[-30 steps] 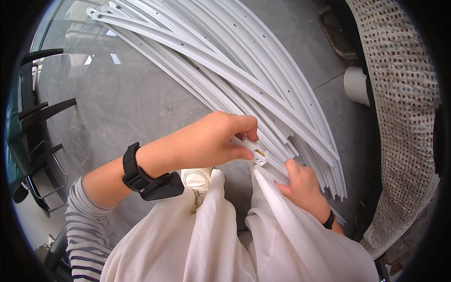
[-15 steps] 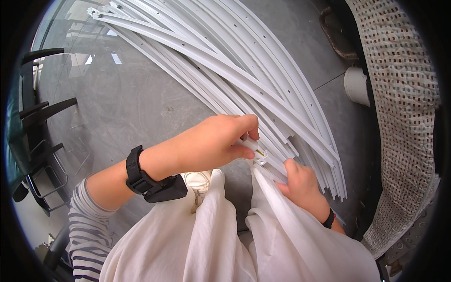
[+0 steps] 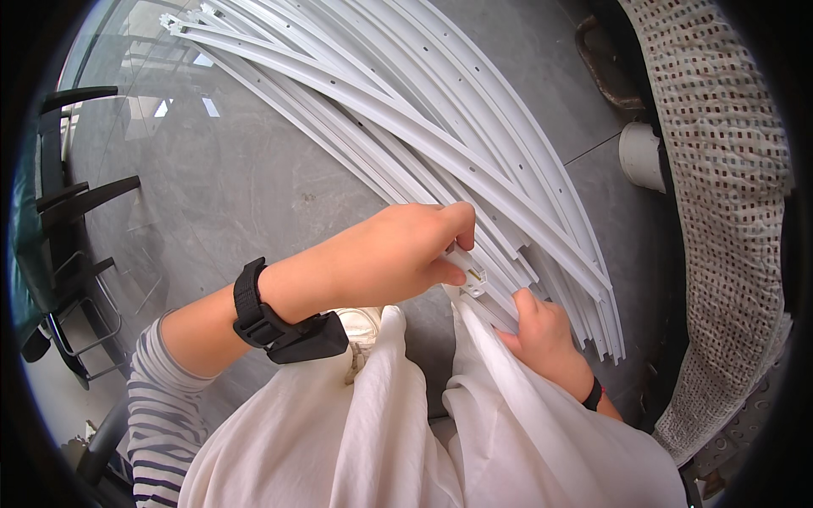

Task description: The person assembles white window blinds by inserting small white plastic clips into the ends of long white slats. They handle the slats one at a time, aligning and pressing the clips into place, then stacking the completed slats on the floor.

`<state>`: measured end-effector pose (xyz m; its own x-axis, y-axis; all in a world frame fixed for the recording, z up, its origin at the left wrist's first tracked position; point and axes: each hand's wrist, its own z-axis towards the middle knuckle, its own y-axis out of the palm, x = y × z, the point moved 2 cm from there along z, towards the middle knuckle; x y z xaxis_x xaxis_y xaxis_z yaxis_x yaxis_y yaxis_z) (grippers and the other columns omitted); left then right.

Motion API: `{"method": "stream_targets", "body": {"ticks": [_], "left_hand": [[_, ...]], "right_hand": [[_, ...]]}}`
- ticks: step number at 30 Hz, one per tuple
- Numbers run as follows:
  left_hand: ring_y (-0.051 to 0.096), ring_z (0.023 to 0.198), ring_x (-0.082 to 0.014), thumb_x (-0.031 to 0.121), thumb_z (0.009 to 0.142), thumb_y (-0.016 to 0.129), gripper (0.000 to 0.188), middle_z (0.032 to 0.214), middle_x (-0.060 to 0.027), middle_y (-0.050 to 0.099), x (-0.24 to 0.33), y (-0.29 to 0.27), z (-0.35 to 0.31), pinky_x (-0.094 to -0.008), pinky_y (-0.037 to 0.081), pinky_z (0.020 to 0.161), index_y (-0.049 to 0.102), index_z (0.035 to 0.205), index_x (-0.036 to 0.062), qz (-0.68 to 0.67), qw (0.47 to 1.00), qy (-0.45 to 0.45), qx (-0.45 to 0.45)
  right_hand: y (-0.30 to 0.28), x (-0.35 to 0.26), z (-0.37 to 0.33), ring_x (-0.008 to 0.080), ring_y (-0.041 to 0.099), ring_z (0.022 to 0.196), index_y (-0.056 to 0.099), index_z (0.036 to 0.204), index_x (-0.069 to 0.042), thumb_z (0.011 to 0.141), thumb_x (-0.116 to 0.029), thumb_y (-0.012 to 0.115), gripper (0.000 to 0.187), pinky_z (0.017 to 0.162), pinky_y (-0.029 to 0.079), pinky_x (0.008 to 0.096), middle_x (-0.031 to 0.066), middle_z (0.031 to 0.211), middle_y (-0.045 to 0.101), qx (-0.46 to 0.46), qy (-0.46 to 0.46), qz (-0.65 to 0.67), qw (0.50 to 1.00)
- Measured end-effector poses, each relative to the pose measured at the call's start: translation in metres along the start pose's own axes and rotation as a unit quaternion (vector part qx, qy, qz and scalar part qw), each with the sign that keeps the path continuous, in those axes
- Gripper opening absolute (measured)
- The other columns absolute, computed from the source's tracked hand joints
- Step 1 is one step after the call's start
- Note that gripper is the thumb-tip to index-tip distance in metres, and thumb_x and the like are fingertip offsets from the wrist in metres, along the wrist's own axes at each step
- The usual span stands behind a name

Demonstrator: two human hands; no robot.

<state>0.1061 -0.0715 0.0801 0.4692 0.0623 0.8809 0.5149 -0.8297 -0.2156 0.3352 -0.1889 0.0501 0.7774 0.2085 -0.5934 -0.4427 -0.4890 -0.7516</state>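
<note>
Head | left hand [image 3: 415,250] pinching white fitting [image 3: 477,286] | right hand [image 3: 546,340] gripping rail [image 3: 496,313] | rail pile [image 3: 471,166] just beyond, patterned cloth [image 3: 720,169] far right

Pinching with the left hand [image 3: 415,250] beyond the right knee [image 3: 484,343]; gripping with the right hand [image 3: 546,332], thumb [image 3: 524,305] uppermost, just beside that knee.

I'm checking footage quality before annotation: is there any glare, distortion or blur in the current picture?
Head view: bright reflections glare on the glossy grey floor at upper left; the white rails look bowed, in keeping with the fisheye lens; the corners fall to black; the left hand shows no obvious motion blur.
</note>
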Motion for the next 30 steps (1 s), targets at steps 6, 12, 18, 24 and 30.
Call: {"method": "stream_targets", "body": {"ticks": [6,12,18,24,30], "left_hand": [[0.064,0.083,-0.0332,0.009,0.085,0.073,0.025,0.089,-0.0148,0.065,0.002,-0.002,0.002,-0.0395,0.05,0.071,0.052,0.098,0.0007,0.018,1.0,0.014,-0.012],[0.064,0.085,-0.0342,0.01,0.085,0.073,0.026,0.09,-0.0155,0.065,0.001,0.003,0.005,-0.0407,0.05,0.073,0.053,0.098,-0.0001,0.016,1.0,0.014,-0.018],[0.065,0.086,-0.0331,0.013,0.084,0.075,0.028,0.094,-0.0155,0.067,-0.002,0.009,0.01,-0.0413,0.051,0.073,0.055,0.099,-0.0001,0.026,0.999,0.005,-0.019],[0.06,0.074,-0.0202,0.022,0.08,0.08,0.036,0.086,-0.0097,0.067,-0.021,-0.013,0.026,-0.0341,0.048,0.065,0.062,0.104,0.0021,0.029,0.998,0.011,0.046],[0.052,0.062,-0.0091,0.028,0.083,0.08,0.037,0.074,-0.0035,0.062,-0.022,-0.019,0.023,-0.0258,0.044,0.058,0.063,0.106,0.0033,-0.019,0.995,-0.076,0.057]], "right_hand": [[0.0,-0.002,-0.002,0.0325,0.061,0.051,0.048,0.082,-0.004,0.072,-0.035,0.083,0.048,0.048,0.049,0.0404,0.0137,0.06,0.059,0.01,0.004,-0.013,1.0],[0.0,-0.008,0.004,0.033,0.06,0.051,0.047,0.082,-0.004,0.071,-0.034,0.083,0.048,0.048,0.048,0.0412,0.0139,0.061,0.059,-0.006,-0.011,-0.012,1.0],[0.001,-0.002,0.007,0.0361,0.06,0.053,0.047,0.085,-0.004,0.072,-0.033,0.082,0.048,0.049,0.048,0.0428,0.0151,0.061,0.059,-0.015,0.015,0.014,1.0],[-0.002,0.001,0.032,0.0383,0.062,0.06,0.05,0.091,-0.002,0.075,-0.024,0.079,0.04,0.055,0.05,0.0451,0.0169,0.068,0.062,0.018,0.055,0.032,0.998],[-0.008,0.006,0.038,0.0389,0.065,0.074,0.054,0.102,-0.003,0.077,-0.02,0.075,0.037,0.062,0.052,0.0456,0.0194,0.086,0.065,0.033,0.114,0.065,0.991]]}}
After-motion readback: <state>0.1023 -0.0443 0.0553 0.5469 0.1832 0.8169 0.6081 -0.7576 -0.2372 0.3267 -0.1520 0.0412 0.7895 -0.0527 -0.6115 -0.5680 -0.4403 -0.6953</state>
